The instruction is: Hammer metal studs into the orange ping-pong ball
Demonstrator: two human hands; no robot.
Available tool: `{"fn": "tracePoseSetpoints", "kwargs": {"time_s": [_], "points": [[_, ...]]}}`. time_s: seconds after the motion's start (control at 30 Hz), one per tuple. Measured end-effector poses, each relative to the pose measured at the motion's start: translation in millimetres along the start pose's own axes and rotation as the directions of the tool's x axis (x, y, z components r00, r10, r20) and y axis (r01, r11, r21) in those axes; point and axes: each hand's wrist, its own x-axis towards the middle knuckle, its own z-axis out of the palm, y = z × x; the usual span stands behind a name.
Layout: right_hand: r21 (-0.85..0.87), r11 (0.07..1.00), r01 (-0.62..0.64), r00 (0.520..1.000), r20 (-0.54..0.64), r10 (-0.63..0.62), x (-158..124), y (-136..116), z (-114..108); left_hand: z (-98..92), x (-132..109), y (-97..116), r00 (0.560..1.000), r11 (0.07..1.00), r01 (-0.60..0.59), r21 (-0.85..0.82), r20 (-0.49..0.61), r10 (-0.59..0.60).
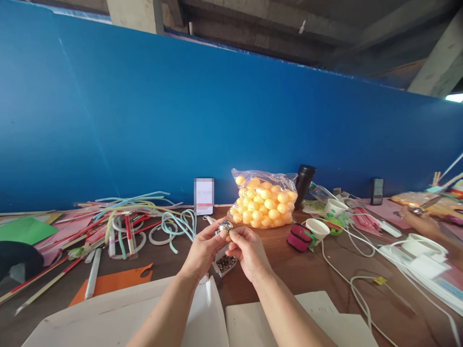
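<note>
In front of me, over the table, my left hand [205,246] pinches a small shiny silver ball-shaped piece [225,226] between thumb and fingers. My right hand [249,249] meets it at the lower right, thumb and forefinger pressed together at the edge of the piece. What these right fingertips grip is too small and covered to make out. Just below both hands lies a small white open box [221,273] with many tiny dark metallic bits [225,262] inside. My right wrist and fingers partly cover it.
Behind my hands stand a clear bag of orange balls [265,202], a phone [204,196] and a black bottle [304,185]. Tubes and sticks [133,221] are heaped left. Right are paper cups [318,228], white cables [356,289] and another person's hand [421,221]. White sheets [137,318] lie nearest.
</note>
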Motion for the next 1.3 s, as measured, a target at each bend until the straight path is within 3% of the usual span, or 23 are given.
{"fn": "tracePoseSetpoints", "kwargs": {"time_s": [0.43, 0.57, 0.7, 0.83, 0.97, 1.1, 1.2, 1.3], "points": [[-0.018, 1.000, -0.005, 1.000, 0.011, 0.005, 0, 0, -1, -0.7, 0, -2, 1.000, 1.000, 0.001, -0.031, -0.008, -0.001], [-0.115, 0.993, 0.026, 1.000, 0.010, -0.025, -2, 2, 1, -1.4, 1, -3, 1.000, 0.997, -0.007, -0.074, -0.020, 0.006], [-0.317, 0.946, 0.072, 0.997, 0.002, -0.076, -2, 1, 3, -3.9, 2, -3, 1.000, 0.992, 0.001, -0.125, -0.024, -0.004], [-0.625, 0.775, 0.098, 0.991, -0.014, -0.136, 1, -12, -10, -7.2, 4, -3, 0.998, 0.985, 0.004, -0.173, -0.062, -0.015], [-0.909, 0.417, 0.014, 0.985, -0.060, -0.164, 7, -29, -39, -10.3, 7, -4, 0.993, 0.978, -0.016, -0.209, -0.114, -0.008], [-0.990, 0.117, -0.079, 0.994, -0.087, -0.070, 11, -28, -59, -12.8, 10, -5, 0.980, 0.967, -0.054, -0.248, -0.201, 0.003], [-0.997, 0.000, -0.080, 0.997, -0.080, -0.016, 12, -20, -60, -13.4, 10, -5, 0.976, 0.966, -0.060, -0.252, -0.219, 0.003], [-0.996, -0.038, -0.076, 0.997, -0.076, -0.011, 11, -15, -58, -13.7, 11, -5, 0.977, 0.968, -0.057, -0.244, -0.213, 0.003]]}}
